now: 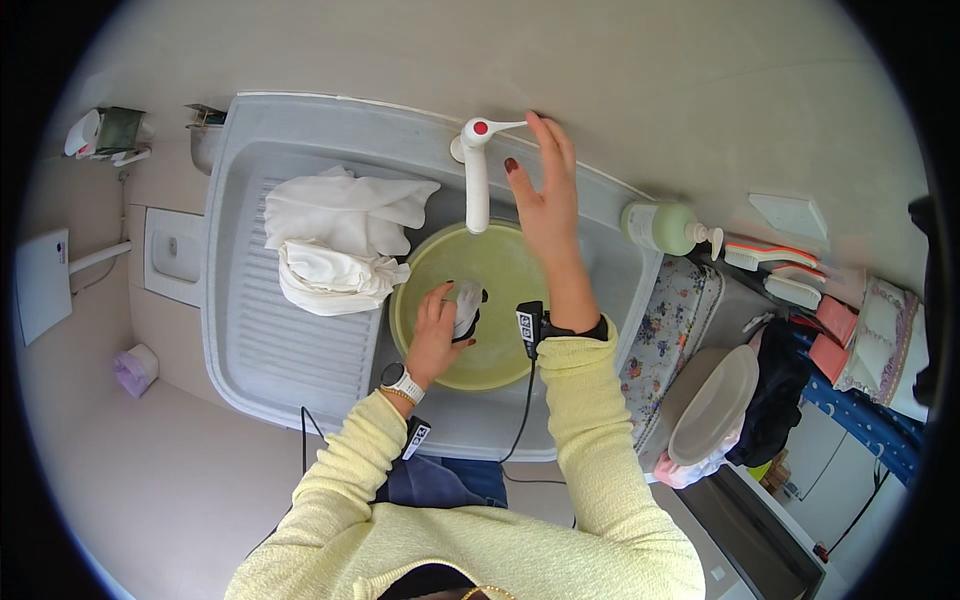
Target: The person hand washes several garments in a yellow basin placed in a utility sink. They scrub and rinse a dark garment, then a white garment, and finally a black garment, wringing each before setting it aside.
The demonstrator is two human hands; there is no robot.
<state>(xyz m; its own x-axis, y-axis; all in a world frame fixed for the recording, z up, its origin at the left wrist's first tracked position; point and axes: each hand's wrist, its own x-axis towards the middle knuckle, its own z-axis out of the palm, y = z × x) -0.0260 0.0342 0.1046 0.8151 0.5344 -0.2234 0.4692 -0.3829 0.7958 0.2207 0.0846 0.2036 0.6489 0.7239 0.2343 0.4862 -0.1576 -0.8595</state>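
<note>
My left hand (pixel 433 339) holds a small white and black cloth item (pixel 468 306), perhaps a sock, over a yellow-green basin (pixel 499 375). The basin stands in the deep part of a grey laundry sink (pixel 592 270). My right hand (pixel 547 199) reaches up past the white faucet (pixel 476 184), its fingertips touching the end of the lever (pixel 510 124) and its thumb apart. The spout points over the basin's far edge, and no stream of water can be made out. White cloths (pixel 345 214) lie bunched on the ribbed washboard (pixel 315 352) at left.
A green pump bottle (pixel 660 227) stands at the sink's right corner. Beyond it are a floral cover (pixel 667 337), brushes (pixel 772 255) on the wall and a tilted beige basin (pixel 712 405). Black cables (pixel 521 427) hang from both wrist devices across the sink's front edge.
</note>
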